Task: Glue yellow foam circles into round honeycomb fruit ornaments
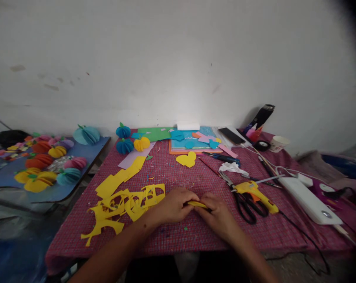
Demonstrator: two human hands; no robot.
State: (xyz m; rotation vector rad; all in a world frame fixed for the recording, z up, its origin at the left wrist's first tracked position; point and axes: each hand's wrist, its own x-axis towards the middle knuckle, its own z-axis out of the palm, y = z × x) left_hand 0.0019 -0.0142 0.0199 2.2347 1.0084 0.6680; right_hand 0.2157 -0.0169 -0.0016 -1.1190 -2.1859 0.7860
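Observation:
Near the front middle of the red checked table, a small folded yellow paper piece (197,204) is pinched between my two hands. My left hand (178,205) grips its left end, and my right hand (215,214) holds the right end with thumb and fingers. Cut yellow paper scraps (107,226) with rounded holes lie just left of my left hand. Beyond my hands are some yellow paper shapes (186,159). To the right of my right hand rest black-handled scissors (247,206) and a yellow glue gun (256,193).
Paper pumpkins stand at the table's back left (124,146) and on a blue side table (1,179). Coloured sheets (154,134), a phone (231,136), a black flask (263,114), a paper cup (279,144) and a white power strip (309,199) with cables line the back and right.

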